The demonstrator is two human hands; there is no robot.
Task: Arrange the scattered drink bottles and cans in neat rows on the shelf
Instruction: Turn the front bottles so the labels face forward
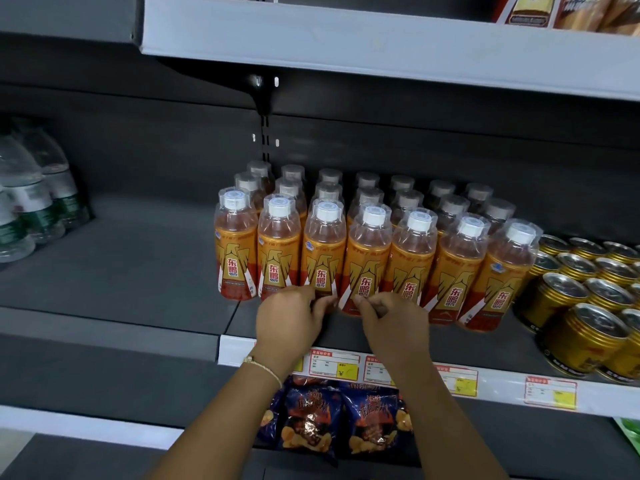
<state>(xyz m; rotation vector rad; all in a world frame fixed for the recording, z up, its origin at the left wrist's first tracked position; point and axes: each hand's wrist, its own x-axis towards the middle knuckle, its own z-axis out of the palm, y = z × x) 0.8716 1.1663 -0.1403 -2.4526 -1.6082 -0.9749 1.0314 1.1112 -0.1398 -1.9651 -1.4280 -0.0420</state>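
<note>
Fingertips of the left hand (294, 318) press against the base of the third orange energy-drink bottle (323, 258) in the front row, while the curled fingers of the right hand (391, 320) touch the foot of the fourth bottle (367, 265) just beside it; whether either hand fully grips its bottle cannot be told. A thin bracelet (266, 370) circles the left wrist. The bottles stand upright in three rows of seven on the dark shelf (138, 271), gold cans (585, 327) to their right, water bottles (31, 202) far left, price tags (334, 363) along the edge, chip bags (339, 417) below.
</note>
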